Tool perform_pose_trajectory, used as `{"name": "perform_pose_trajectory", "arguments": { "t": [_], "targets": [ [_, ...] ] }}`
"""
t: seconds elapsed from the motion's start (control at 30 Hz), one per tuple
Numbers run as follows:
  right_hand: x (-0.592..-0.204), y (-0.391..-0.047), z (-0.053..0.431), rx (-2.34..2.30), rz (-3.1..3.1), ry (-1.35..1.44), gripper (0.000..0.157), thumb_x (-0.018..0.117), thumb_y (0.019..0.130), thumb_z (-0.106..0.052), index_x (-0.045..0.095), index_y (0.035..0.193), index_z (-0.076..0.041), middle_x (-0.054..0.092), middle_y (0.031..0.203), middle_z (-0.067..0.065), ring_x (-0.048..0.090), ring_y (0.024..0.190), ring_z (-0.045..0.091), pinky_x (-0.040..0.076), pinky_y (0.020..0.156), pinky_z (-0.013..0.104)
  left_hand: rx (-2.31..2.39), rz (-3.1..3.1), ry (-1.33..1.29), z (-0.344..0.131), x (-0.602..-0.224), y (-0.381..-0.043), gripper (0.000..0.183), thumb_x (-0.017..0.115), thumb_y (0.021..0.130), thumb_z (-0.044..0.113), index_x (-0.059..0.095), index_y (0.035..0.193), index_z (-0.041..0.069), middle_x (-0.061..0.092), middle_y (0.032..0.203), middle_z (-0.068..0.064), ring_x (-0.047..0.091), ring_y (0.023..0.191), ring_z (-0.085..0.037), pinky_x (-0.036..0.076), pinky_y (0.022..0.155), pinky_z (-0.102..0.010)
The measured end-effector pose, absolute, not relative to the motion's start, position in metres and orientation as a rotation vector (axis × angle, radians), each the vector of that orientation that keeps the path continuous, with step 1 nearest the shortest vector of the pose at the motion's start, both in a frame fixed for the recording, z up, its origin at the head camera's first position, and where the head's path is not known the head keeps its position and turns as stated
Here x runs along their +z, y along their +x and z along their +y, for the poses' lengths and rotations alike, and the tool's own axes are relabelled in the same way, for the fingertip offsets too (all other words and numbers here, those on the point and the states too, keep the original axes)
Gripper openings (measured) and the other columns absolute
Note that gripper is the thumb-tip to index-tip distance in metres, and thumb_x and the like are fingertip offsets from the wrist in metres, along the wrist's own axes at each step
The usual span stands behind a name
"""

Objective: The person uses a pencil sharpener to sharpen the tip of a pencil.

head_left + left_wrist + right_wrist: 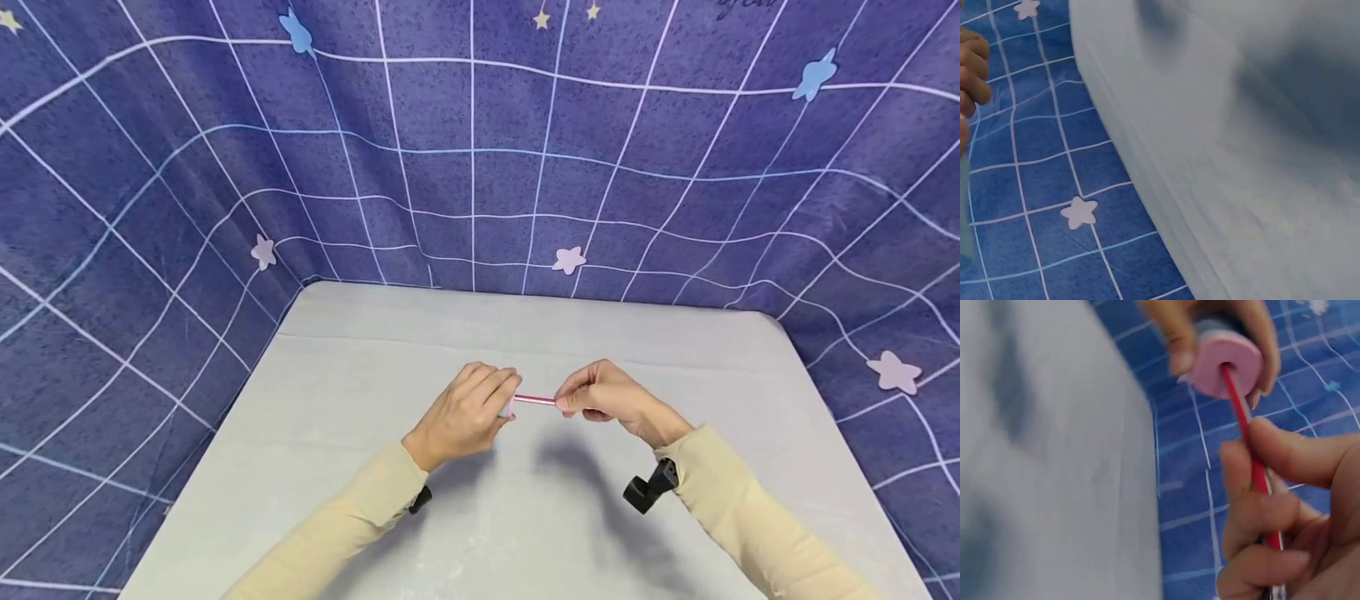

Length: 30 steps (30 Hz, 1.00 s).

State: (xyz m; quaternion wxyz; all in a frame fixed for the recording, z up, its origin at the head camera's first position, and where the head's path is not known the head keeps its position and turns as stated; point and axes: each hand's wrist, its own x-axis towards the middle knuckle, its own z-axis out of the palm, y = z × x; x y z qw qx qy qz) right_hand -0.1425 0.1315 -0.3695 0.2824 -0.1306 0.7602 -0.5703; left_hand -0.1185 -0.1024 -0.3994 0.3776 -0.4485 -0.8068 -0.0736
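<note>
My left hand (pixel 461 410) wraps around a pencil sharpener (pixel 1207 370) with a round pink face and a darker body, mostly covered by the fingers. A red pencil with a pale stripe (pixel 1237 403) has its front end inside the hole of that face. Thumb and fingers of my right hand (pixel 611 398) pinch the pencil, its rear part running back through the curled fingers in the right wrist view. Both hands are raised over the table, close together. At the left wrist view's edge, only some fingers (pixel 972 72) and a blurred light-blue piece (pixel 965 215) show.
A pale grey-white table (pixel 360 367) lies beneath both hands and carries their shadows. Dark blue cloth (pixel 450 183) with grid lines and stars hangs around its back and sides. A small black camera (pixel 651 486) is worn on the right wrist.
</note>
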Motion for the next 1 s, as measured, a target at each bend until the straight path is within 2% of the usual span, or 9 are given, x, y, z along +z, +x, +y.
{"name": "perform_pose_trajectory", "arguments": {
  "t": [0.1, 0.27, 0.4, 0.53, 0.7, 0.83, 1.0],
  "targets": [
    [-0.371, -0.142, 0.128, -1.479, 2.316, -0.559, 0.009, 0.064, 0.077, -0.005, 0.067, 0.082, 0.002, 0.060, 0.063, 0.003, 0.038, 0.044, 0.005, 0.031, 0.040, 0.019, -0.239, -2.199, -1.084, -0.103, -0.396, -0.122, 0.051, 0.074, 0.067, 0.024, 0.057, 0.108, 0.000, 0.061, 0.101, -0.008, 0.055, 0.089, -0.020, 0.042, 0.081, -0.031],
    [-0.383, -0.138, 0.122, -1.184, 2.968, -1.056, 0.005, 0.067, 0.079, -0.015, 0.069, 0.083, -0.013, 0.061, 0.067, -0.007, 0.046, 0.052, 0.003, 0.037, 0.046, 0.020, -0.382, -2.434, -0.975, -0.106, -0.386, -0.130, 0.051, 0.074, 0.067, 0.026, 0.058, 0.109, 0.003, 0.063, 0.099, -0.005, 0.056, 0.088, -0.018, 0.043, 0.076, -0.030],
    [-0.388, -0.137, 0.123, -0.766, 3.385, -1.488, 0.012, 0.062, 0.082, -0.017, 0.067, 0.091, -0.011, 0.064, 0.076, -0.005, 0.056, 0.059, 0.010, 0.040, 0.048, 0.025, -0.609, -2.664, -0.883, -0.103, -0.371, -0.137, 0.050, 0.075, 0.067, 0.026, 0.060, 0.109, 0.004, 0.064, 0.097, -0.005, 0.057, 0.085, -0.015, 0.045, 0.073, -0.029],
    [-0.391, -0.140, 0.125, -0.526, 3.564, -1.772, 0.019, 0.051, 0.089, -0.017, 0.066, 0.097, -0.008, 0.066, 0.084, 0.000, 0.062, 0.070, 0.016, 0.044, 0.052, 0.028, -0.840, -2.856, -0.826, -0.101, -0.355, -0.144, 0.045, 0.076, 0.068, 0.024, 0.062, 0.107, 0.007, 0.063, 0.084, 0.000, 0.054, 0.072, -0.011, 0.043, 0.063, -0.025],
    [-0.393, -0.141, 0.123, -0.527, 3.672, -1.927, 0.020, 0.049, 0.089, -0.011, 0.068, 0.098, -0.008, 0.067, 0.084, 0.002, 0.063, 0.072, 0.017, 0.046, 0.058, 0.028, -1.001, -2.974, -0.929, -0.104, -0.340, -0.150, 0.037, 0.075, 0.070, 0.024, 0.064, 0.101, 0.008, 0.060, 0.073, 0.005, 0.050, 0.061, -0.008, 0.042, 0.057, -0.023],
    [-0.394, -0.142, 0.123, -0.707, 3.608, -1.971, 0.018, 0.051, 0.088, -0.011, 0.068, 0.093, -0.008, 0.066, 0.079, 0.000, 0.060, 0.064, 0.014, 0.040, 0.050, 0.026, -1.106, -2.995, -0.949, -0.105, -0.340, -0.150, 0.035, 0.075, 0.070, 0.023, 0.065, 0.100, 0.008, 0.061, 0.073, 0.005, 0.051, 0.061, -0.007, 0.043, 0.059, -0.023],
    [-0.394, -0.142, 0.127, -0.992, 3.348, -1.753, 0.011, 0.059, 0.082, -0.010, 0.069, 0.087, -0.009, 0.062, 0.069, -0.004, 0.049, 0.050, 0.006, 0.035, 0.042, 0.022, -1.006, -2.921, -0.857, -0.097, -0.356, -0.146, 0.038, 0.075, 0.069, 0.022, 0.064, 0.102, 0.009, 0.061, 0.076, 0.004, 0.052, 0.063, -0.009, 0.043, 0.058, -0.022]
  ]
}}
